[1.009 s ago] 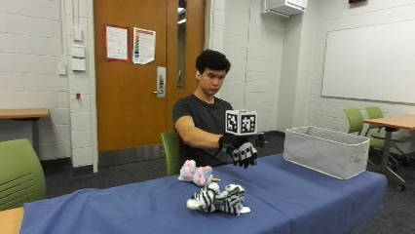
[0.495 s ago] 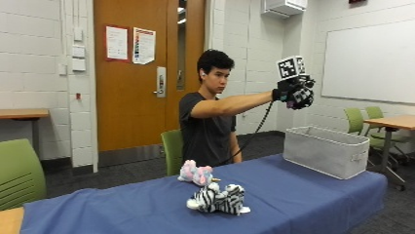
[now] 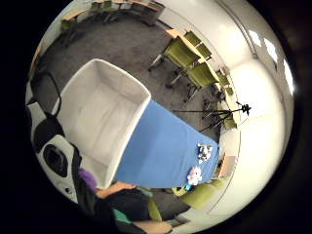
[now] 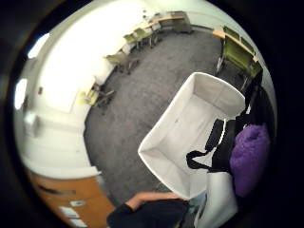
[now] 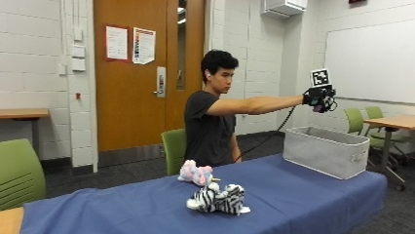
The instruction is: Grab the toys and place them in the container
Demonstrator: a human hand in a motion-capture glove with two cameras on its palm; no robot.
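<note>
In the outside view my gloved right hand (image 5: 319, 99) is stretched out at shoulder height, above the open grey fabric container (image 5: 324, 151) at the table's right end. It grips a small purple toy (image 4: 249, 156), which also shows at the palm (image 3: 87, 179). Both palm views look down into the container (image 3: 105, 117) (image 4: 190, 133), and its inside shows only bare grey lining. A zebra plush (image 5: 217, 199) lies mid-table on the blue cloth (image 5: 129, 209). A pink and white plush (image 5: 197, 173) lies just behind it. Both are small at the far end of the table, zebra (image 3: 204, 152) and pink plush (image 3: 195, 175).
A green chair (image 5: 174, 146) stands behind the table beside the person. Another green chair (image 5: 19, 173) is at the left edge. More chairs and a wooden table (image 5: 389, 122) stand right of the container. Blue cloth lies bare between plushes and container.
My hand has risen from just above the table near the plushes, carried the purple toy to the right, and now sits slightly lower, over the container. The two plushes have not moved.
</note>
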